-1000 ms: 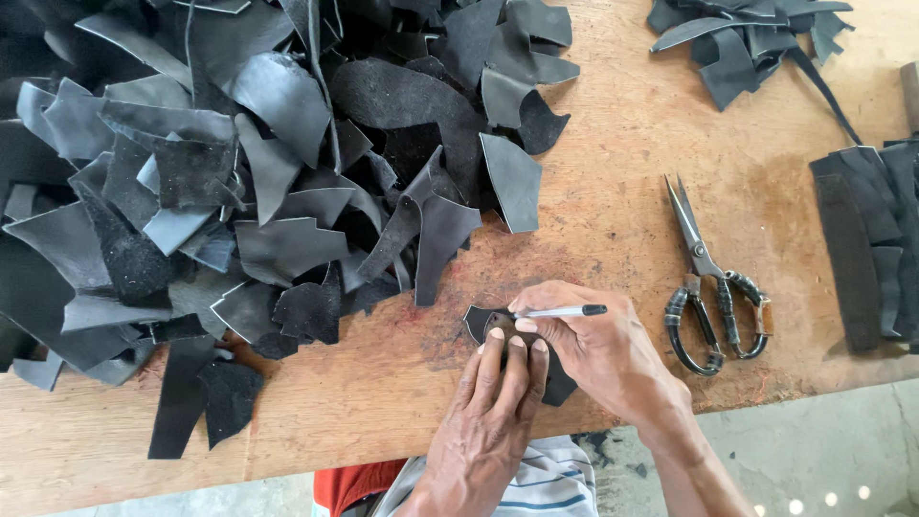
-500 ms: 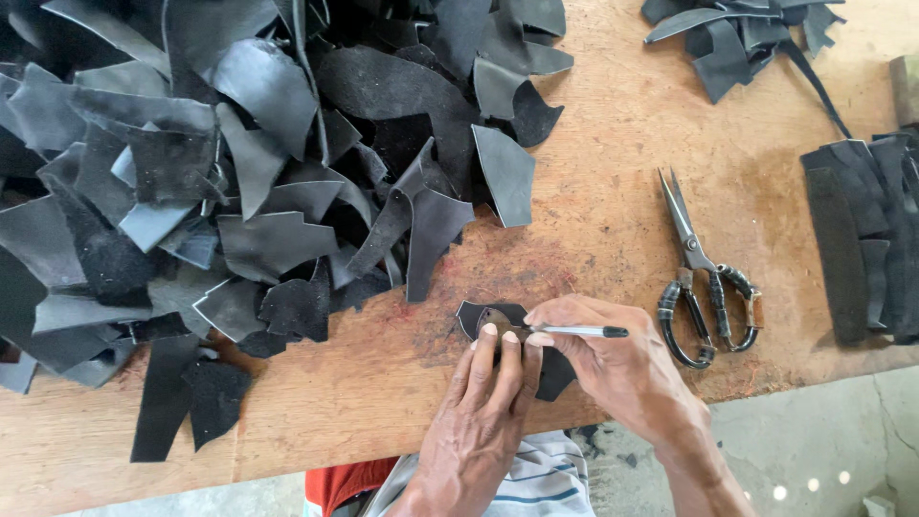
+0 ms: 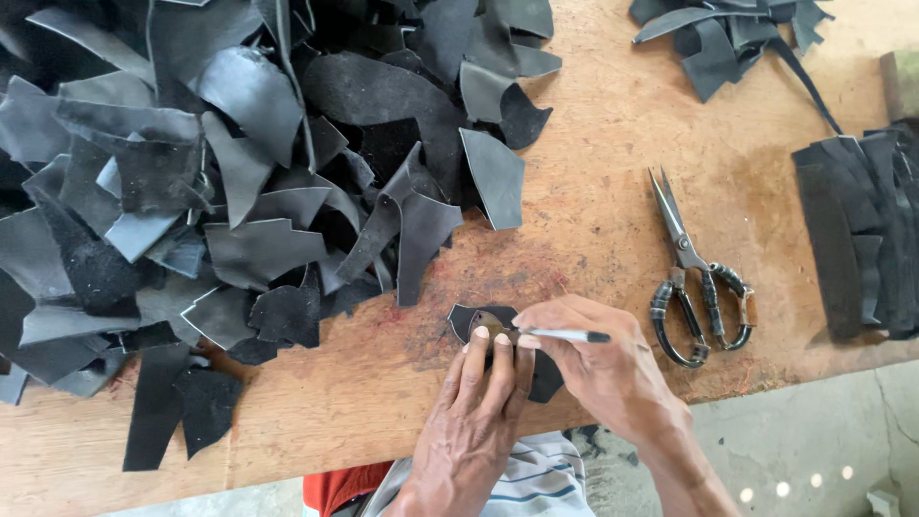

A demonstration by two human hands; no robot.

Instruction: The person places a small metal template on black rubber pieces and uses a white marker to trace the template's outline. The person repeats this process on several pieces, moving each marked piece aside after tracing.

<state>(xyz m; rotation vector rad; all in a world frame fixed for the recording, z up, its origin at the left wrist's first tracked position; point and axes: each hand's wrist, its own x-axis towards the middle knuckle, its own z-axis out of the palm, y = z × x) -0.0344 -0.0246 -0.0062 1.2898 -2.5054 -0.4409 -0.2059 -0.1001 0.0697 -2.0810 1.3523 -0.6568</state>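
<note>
- While I watch from the head view, my left hand lies flat with its fingers pressed on a small brown template, gripping nothing
- My right hand is closed round a white pen, tip at the template's edge; a second ago the pen sat a little further along, so the tracing line has advanced
- Beneath both lies a small black leather piece near the table front edge, unmoved since then
- Scissors rest just right of my hand, untouched; the big heap of black scraps stays well left
</note>
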